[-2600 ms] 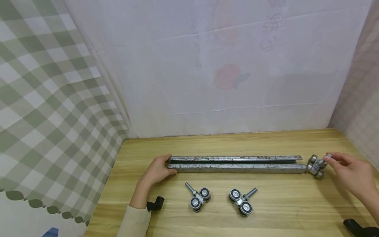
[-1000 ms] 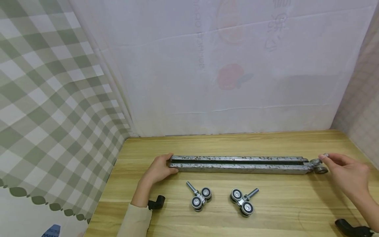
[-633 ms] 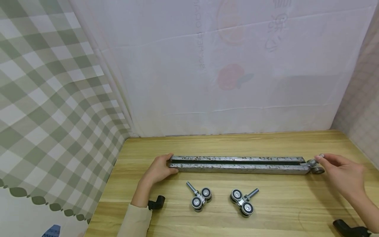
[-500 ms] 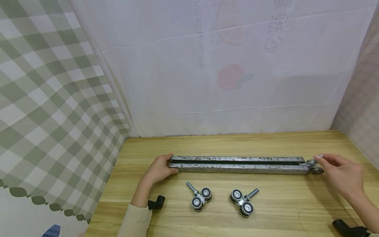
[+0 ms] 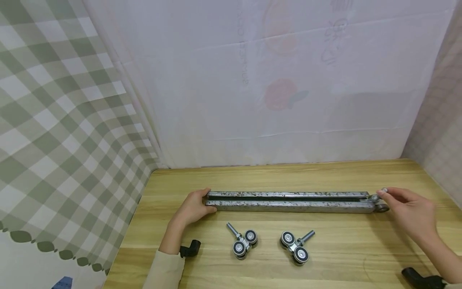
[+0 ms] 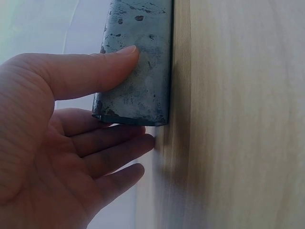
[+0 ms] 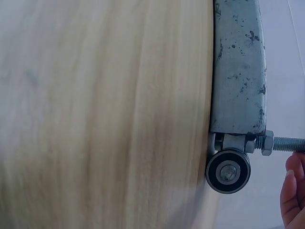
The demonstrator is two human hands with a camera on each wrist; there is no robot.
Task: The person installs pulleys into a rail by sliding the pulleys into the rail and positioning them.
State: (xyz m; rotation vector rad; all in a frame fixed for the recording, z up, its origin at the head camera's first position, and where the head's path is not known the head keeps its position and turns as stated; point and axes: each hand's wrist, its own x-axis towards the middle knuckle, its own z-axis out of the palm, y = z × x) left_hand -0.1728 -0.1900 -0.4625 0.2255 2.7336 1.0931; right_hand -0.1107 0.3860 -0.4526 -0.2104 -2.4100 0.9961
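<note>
Lying near the slotted rail (image 5: 288, 206), two roller trolleys (image 5: 244, 243) (image 5: 294, 247) on the wooden table (image 5: 339, 253).

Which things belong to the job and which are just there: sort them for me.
In the job:
metal rail, held by the left hand
roller trolley, pinched by the right hand
left loose trolley and right loose trolley, probably: they match

Just there:
checked cloth
white sheet

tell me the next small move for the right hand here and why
Probably the right hand should ease the roller farther into the metal rail, toward the left hand, with its bolt lined up with the slot: one wheel sits outside the end, the right hand pinches the bolt, and the left hand grips the opposite end.
</note>
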